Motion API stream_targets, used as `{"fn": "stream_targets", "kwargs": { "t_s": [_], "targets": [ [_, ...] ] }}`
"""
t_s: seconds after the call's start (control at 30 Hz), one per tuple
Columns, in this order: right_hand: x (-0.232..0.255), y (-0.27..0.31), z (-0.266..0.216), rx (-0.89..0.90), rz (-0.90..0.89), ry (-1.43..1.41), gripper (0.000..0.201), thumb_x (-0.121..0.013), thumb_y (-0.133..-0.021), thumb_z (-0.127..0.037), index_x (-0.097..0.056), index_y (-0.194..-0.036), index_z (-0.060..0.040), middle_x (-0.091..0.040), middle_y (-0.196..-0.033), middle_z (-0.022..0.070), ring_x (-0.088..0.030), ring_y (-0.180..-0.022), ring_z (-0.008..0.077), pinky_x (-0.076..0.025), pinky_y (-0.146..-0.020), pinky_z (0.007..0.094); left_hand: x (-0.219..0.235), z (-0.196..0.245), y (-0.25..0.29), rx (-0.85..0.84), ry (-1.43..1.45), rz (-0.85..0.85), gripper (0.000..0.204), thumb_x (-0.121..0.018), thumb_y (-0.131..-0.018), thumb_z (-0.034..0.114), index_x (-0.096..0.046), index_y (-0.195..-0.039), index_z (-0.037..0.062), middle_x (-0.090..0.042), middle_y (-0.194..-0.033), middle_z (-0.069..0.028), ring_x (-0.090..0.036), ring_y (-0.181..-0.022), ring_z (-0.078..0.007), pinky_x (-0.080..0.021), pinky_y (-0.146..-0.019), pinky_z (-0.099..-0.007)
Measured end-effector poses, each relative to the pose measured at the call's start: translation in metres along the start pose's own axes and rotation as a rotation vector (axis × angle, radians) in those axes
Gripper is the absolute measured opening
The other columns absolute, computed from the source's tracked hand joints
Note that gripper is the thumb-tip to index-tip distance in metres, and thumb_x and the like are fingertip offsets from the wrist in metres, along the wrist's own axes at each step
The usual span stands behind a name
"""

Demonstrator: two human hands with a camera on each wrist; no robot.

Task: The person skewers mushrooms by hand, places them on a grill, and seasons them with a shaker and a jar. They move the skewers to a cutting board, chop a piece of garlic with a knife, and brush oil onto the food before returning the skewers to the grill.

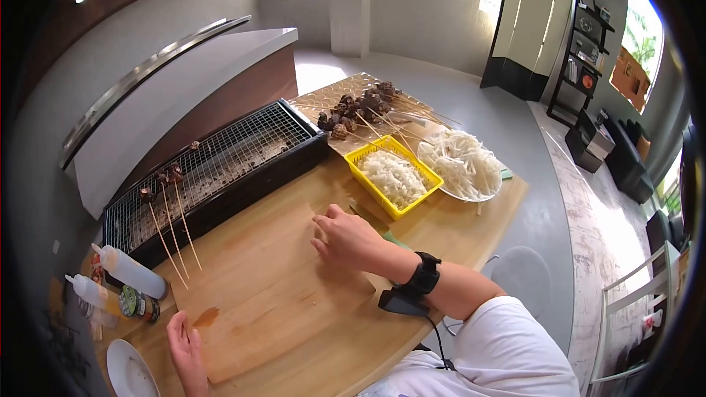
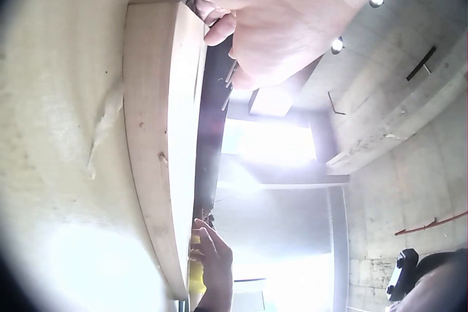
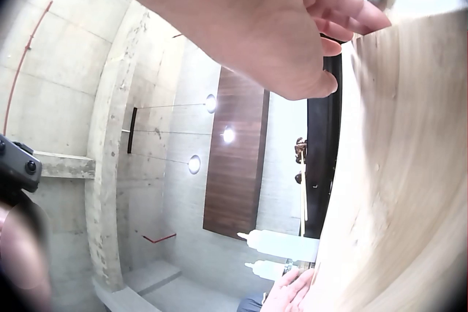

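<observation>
A wooden board [image 1: 257,287] lies on the wooden table; its thick side [image 2: 150,122] shows in the left wrist view. At the board's left edge my left hand [image 1: 187,353] has its fingers relaxed against the side. Up close, that hand [image 2: 285,16] overlaps the board's corner, and its grip is partly hidden. My right hand [image 1: 351,239] is over the far right part of the board, fingers slightly bent with nothing between them. In the right wrist view the fingertips of the right hand [image 3: 256,34] reach the wood [image 3: 395,107].
Beyond the board stand a black grill [image 1: 220,169] with skewers, a yellow basket [image 1: 397,211] of white shreds and a heaped plate [image 1: 471,196]. Meat skewers [image 1: 342,121] lie at the back. Squeeze bottles [image 1: 132,272], jars and a white plate [image 1: 132,371] are left.
</observation>
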State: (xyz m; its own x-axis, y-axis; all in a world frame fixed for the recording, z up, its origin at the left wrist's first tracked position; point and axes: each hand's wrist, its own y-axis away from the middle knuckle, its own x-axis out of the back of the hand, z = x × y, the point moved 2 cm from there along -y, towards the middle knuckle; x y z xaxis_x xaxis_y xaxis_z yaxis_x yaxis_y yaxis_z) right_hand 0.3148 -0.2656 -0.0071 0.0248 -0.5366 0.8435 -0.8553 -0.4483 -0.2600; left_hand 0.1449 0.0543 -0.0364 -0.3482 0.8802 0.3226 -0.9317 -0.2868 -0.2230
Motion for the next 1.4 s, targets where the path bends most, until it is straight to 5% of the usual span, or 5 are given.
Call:
{"fn": "stream_targets", "kwargs": {
  "t_s": [0.07, 0.5, 0.57, 1.1, 1.4],
  "targets": [
    [0.000, 0.000, 0.000, -0.065, -0.103, 0.022, 0.040, -0.058, -0.082, -0.026, -0.052, -0.112, -0.0010, -0.051, -0.101, 0.0181, -0.058, -0.081, 0.0355, -0.048, -0.071, 0.0406, 0.001, -0.005, -0.001, 0.006, 0.006, -0.005, 0.040, -0.043, -0.087, 0.002, -0.036, -0.126, -0.0040, -0.041, -0.127, -0.0144, -0.035, -0.125, -0.0228, -0.022, -0.106, -0.0335],
    [-0.002, -0.002, 0.007, -0.059, -0.064, -0.006, 0.040, -0.058, -0.082, -0.025, -0.051, -0.113, -0.0006, -0.053, -0.101, 0.0183, -0.058, -0.083, 0.0356, -0.049, -0.074, 0.0402, 0.006, 0.003, 0.002, 0.025, -0.061, -0.067, 0.035, -0.049, -0.081, -0.004, -0.047, -0.115, -0.0030, -0.045, -0.124, -0.0137, -0.039, -0.123, -0.0225, -0.028, -0.104, -0.0330],
    [-0.001, -0.002, 0.007, -0.004, -0.013, -0.041, 0.036, -0.058, -0.080, -0.024, -0.052, -0.104, 0.0027, -0.053, -0.097, 0.0223, -0.059, -0.080, 0.0372, -0.049, -0.073, 0.0415, 0.006, 0.004, 0.003, 0.041, -0.049, -0.067, 0.034, -0.049, -0.081, -0.004, -0.047, -0.115, -0.0027, -0.045, -0.124, -0.0143, -0.039, -0.122, -0.0224, -0.028, -0.104, -0.0331],
    [0.018, 0.006, -0.005, 0.033, -0.096, 0.014, 0.036, -0.059, -0.080, -0.024, -0.052, -0.105, 0.0019, -0.056, -0.098, 0.0221, -0.059, -0.084, 0.0366, -0.048, -0.074, 0.0413, 0.008, 0.017, 0.001, 0.084, 0.004, -0.004, 0.019, -0.049, -0.086, -0.001, -0.052, -0.104, -0.0042, -0.055, -0.104, -0.0100, -0.054, -0.102, -0.0164, -0.040, -0.093, -0.0284],
    [0.094, 0.032, -0.004, 0.061, -0.005, 0.061, 0.009, -0.062, -0.077, -0.014, -0.061, -0.077, -0.0052, -0.061, -0.068, 0.0104, -0.060, -0.066, 0.0275, -0.048, -0.062, 0.0346, 0.009, 0.026, 0.003, 0.028, 0.018, 0.128, 0.019, -0.049, -0.087, 0.002, -0.052, -0.105, -0.0020, -0.055, -0.106, -0.0065, -0.053, -0.100, -0.0125, -0.040, -0.089, -0.0246]
  ]
}}
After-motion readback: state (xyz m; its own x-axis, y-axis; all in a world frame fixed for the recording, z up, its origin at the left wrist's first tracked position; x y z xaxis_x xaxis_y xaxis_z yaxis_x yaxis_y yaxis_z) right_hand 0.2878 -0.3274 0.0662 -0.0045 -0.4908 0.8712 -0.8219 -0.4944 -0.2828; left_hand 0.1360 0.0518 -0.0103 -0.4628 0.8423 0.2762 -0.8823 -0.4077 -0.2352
